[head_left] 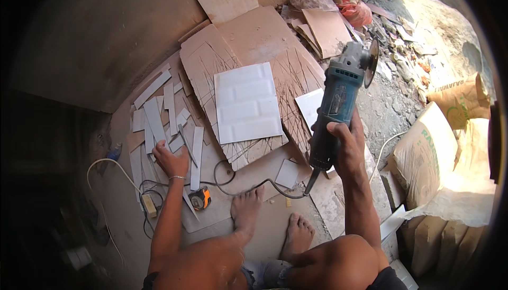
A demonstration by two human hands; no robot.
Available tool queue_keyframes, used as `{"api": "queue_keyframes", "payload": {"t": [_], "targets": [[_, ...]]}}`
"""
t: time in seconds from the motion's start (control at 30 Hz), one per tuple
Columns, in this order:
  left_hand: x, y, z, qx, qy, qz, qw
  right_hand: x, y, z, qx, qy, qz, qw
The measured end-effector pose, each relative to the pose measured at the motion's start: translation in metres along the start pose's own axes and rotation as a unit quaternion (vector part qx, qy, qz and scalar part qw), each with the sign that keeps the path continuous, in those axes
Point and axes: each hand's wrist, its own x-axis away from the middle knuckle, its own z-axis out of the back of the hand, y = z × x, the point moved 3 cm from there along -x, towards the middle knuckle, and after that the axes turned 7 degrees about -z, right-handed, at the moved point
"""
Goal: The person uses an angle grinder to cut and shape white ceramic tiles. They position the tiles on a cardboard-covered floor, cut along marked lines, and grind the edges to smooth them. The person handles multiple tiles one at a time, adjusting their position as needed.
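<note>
My right hand grips a teal and black angle grinder, raised at the right with its cutting disc uppermost and cord hanging below. My left hand, fingers apart and slightly curled, is over a scatter of cut tile strips at the left. A white brick-patterned tile lies in the middle on larger, score-marked boards. A smaller white tile is partly behind the grinder. An orange and black tape measure lies below my left hand, beside the black cord.
Paper sacks stand at the right. Rubble and plastic bags lie at the back right. A wall bounds the back left. An extension socket with cables sits at lower left, near my bare feet.
</note>
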Motion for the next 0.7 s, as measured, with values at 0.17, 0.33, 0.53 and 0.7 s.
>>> {"api": "queue_keyframes", "payload": {"t": [0.17,0.33,0.53,0.7], "targets": [[0.014,0.216,-0.007,0.188,-0.166,-0.249,0.936,0.032,0.021,0.087,0.094,0.156,-0.045,0.982],[0.031,0.28,-0.067,0.12,-0.254,-0.251,0.926,0.067,0.026,0.111,0.092,0.209,-0.049,0.972],[0.013,0.266,-0.081,0.169,-0.271,-0.223,0.921,0.092,0.018,0.147,0.105,0.253,-0.006,0.962],[-0.026,0.225,-0.07,0.086,-0.24,0.062,0.965,0.095,0.021,0.158,0.117,0.267,0.012,0.957]]}}
